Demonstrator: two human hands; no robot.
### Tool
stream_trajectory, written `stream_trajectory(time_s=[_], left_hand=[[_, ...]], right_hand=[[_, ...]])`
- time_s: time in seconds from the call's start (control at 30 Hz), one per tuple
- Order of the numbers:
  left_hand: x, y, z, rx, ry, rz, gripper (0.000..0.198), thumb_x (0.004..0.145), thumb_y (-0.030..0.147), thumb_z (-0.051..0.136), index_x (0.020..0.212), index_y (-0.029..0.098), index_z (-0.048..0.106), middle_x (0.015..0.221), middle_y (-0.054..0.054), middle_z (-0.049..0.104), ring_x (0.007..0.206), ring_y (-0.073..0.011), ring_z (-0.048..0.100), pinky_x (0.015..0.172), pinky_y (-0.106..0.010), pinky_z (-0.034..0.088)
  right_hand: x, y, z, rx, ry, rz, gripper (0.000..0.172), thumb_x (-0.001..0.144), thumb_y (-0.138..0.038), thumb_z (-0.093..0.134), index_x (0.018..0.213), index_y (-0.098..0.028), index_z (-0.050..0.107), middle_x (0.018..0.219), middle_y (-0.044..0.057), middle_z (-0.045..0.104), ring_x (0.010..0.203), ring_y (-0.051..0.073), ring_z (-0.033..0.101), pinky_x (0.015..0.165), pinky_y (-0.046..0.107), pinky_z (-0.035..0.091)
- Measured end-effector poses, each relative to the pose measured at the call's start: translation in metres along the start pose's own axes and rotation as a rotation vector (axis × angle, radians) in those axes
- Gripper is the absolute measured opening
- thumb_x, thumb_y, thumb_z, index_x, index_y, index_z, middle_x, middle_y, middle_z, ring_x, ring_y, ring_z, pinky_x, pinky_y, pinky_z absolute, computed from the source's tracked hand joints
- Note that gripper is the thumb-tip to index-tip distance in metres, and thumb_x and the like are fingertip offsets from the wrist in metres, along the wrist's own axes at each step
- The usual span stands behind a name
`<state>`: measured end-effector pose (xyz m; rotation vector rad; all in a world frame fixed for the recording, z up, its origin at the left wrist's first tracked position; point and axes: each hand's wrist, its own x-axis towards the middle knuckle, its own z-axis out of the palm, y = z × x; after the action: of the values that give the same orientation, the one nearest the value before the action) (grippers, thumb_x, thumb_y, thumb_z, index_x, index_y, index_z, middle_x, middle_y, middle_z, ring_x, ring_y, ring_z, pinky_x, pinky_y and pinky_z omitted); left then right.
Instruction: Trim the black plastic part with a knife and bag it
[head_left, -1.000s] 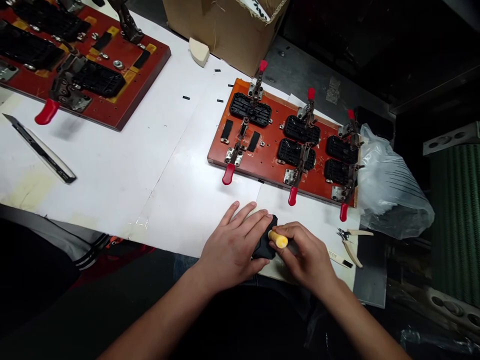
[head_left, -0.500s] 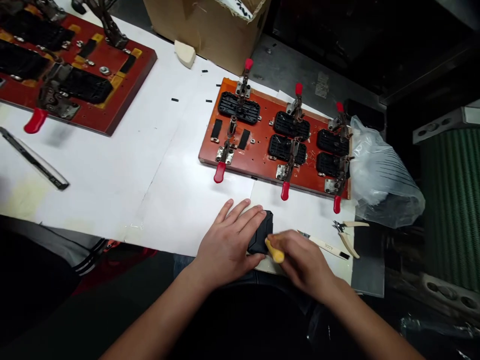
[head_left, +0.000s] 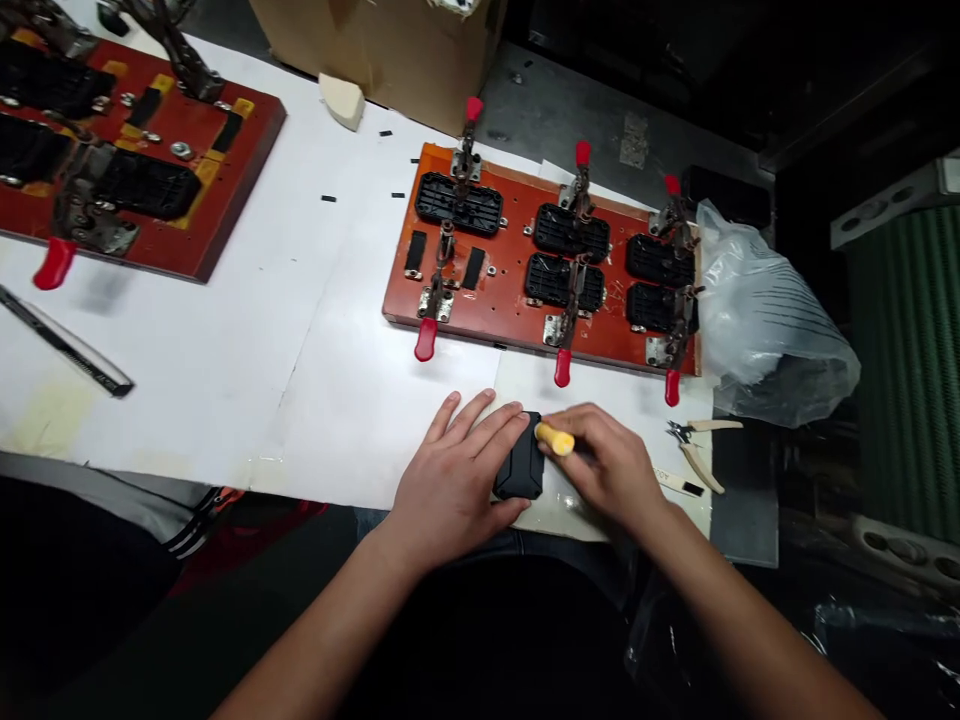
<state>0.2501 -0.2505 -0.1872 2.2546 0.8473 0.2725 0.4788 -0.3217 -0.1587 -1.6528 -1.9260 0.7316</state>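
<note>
A black rectangular plastic part (head_left: 527, 462) lies on the white-covered table close to my body. Spread flat, my left hand (head_left: 457, 475) rests on its left side, fingertips at the top and thumb by the lower edge. My right hand (head_left: 611, 465) is closed around a tool with a short yellow handle (head_left: 556, 440), held against the part's right edge near the upper corner. The tool's working end is hidden, so I cannot tell its kind. Just right of that hand lie a pale flat-handled tool marked with lettering (head_left: 675, 482) and cream-handled nippers (head_left: 697, 450).
Ahead stands a red fixture board (head_left: 517, 300) with red-tipped toggle clamps over black parts. A second fixture board (head_left: 247, 150) is at far left, near a black cutter knife (head_left: 67, 340). A cardboard box (head_left: 382, 50), cream block (head_left: 342, 101) and plastic bag (head_left: 772, 320) stand around.
My right hand has moved the yellow-handled tool up along the part's right edge, from the lower corner towards the upper one. My left hand stays on the part. The view has shifted slightly.
</note>
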Motion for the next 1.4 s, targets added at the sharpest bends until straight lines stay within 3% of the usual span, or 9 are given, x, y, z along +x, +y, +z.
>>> stream_trajectory(time_s=[0.2, 0.37, 0.7, 0.87, 1.0, 1.13, 1.23, 1.3, 1.4], left_hand=[[0.001, 0.000, 0.000, 0.005, -0.010, 0.008, 0.079, 0.090, 0.049, 0.071, 0.159, 0.024, 0.041, 0.169, 0.001, 0.044, 0.162, -0.0297, 0.026, 0.138, -0.054, 0.009], [0.002, 0.001, 0.001, 0.022, 0.016, -0.004, 0.081, 0.088, 0.043, 0.073, 0.159, 0.022, 0.041, 0.168, -0.001, 0.046, 0.161, -0.0309, 0.028, 0.137, -0.055, 0.011], [0.001, 0.001, 0.001, 0.043, 0.030, 0.014, 0.080, 0.090, 0.048, 0.073, 0.158, 0.020, 0.042, 0.168, -0.003, 0.046, 0.161, -0.0310, 0.029, 0.137, -0.056, 0.014], [-0.001, 0.002, 0.002, 0.047, 0.034, 0.021, 0.082, 0.088, 0.048, 0.076, 0.158, 0.021, 0.042, 0.168, -0.003, 0.046, 0.161, -0.0310, 0.028, 0.137, -0.057, 0.014], [-0.001, 0.001, 0.002, 0.080, 0.060, 0.028, 0.084, 0.087, 0.043, 0.076, 0.159, 0.021, 0.039, 0.166, -0.007, 0.049, 0.159, -0.0332, 0.032, 0.135, -0.062, 0.019], [-0.002, 0.002, 0.001, 0.137, 0.066, 0.067, 0.082, 0.088, 0.040, 0.075, 0.158, 0.020, 0.039, 0.165, -0.012, 0.049, 0.159, -0.0352, 0.034, 0.133, -0.065, 0.024], [-0.005, 0.002, 0.002, 0.169, 0.076, 0.088, 0.080, 0.089, 0.038, 0.074, 0.159, 0.021, 0.037, 0.165, -0.015, 0.048, 0.159, -0.0360, 0.034, 0.131, -0.068, 0.026], [-0.007, -0.001, 0.004, 0.192, 0.086, 0.091, 0.079, 0.091, 0.037, 0.073, 0.159, 0.022, 0.036, 0.165, -0.015, 0.047, 0.159, -0.0362, 0.035, 0.130, -0.069, 0.027], [-0.007, -0.007, 0.007, 0.225, 0.098, 0.089, 0.078, 0.092, 0.037, 0.073, 0.159, 0.026, 0.036, 0.166, -0.014, 0.045, 0.158, -0.0354, 0.035, 0.131, -0.067, 0.026]], right_hand=[[-0.009, -0.005, 0.005, 0.051, -0.078, 0.009, 0.029, 0.098, -0.011, 0.061, 0.123, -0.027, 0.063, 0.114, 0.006, 0.074, 0.103, 0.019, 0.072, 0.083, 0.034, 0.063], [-0.009, -0.002, 0.006, 0.003, 0.074, 0.022, 0.023, 0.098, -0.013, 0.064, 0.117, -0.027, 0.064, 0.107, 0.005, 0.075, 0.101, 0.021, 0.073, 0.085, 0.038, 0.063], [-0.015, -0.012, 0.007, 0.028, -0.058, -0.074, 0.031, 0.097, -0.007, 0.055, 0.122, -0.026, 0.062, 0.117, 0.008, 0.074, 0.106, 0.021, 0.072, 0.089, 0.037, 0.063], [-0.035, -0.010, -0.022, 0.045, -0.115, 0.059, 0.018, 0.100, -0.019, 0.064, 0.116, -0.027, 0.064, 0.109, 0.004, 0.075, 0.098, 0.020, 0.073, 0.082, 0.032, 0.062], [0.018, 0.004, -0.068, -0.220, 0.288, 0.297, 0.035, 0.092, -0.053, 0.077, 0.111, -0.026, 0.064, 0.094, 0.003, 0.077, 0.078, 0.022, 0.073, 0.070, 0.033, 0.058], [0.112, 0.019, -0.102, -0.478, 0.201, 0.505, 0.036, 0.096, -0.052, 0.071, 0.105, -0.017, 0.069, 0.097, 0.013, 0.079, 0.094, 0.032, 0.073, 0.081, 0.040, 0.053], [0.144, 0.017, -0.114, -0.418, 0.202, 0.533, 0.034, 0.091, -0.044, 0.078, 0.097, -0.011, 0.071, 0.097, 0.022, 0.078, 0.099, 0.036, 0.073, 0.086, 0.042, 0.052], [0.130, 0.006, -0.118, -0.330, 0.239, 0.524, 0.032, 0.097, -0.044, 0.070, 0.105, -0.012, 0.070, 0.098, 0.019, 0.078, 0.098, 0.033, 0.073, 0.086, 0.039, 0.051], [0.054, -0.020, -0.110, -0.109, 0.221, 0.461, 0.028, 0.106, -0.047, 0.052, 0.105, -0.023, 0.068, 0.093, 0.005, 0.078, 0.085, 0.021, 0.071, 0.078, 0.031, 0.052]])
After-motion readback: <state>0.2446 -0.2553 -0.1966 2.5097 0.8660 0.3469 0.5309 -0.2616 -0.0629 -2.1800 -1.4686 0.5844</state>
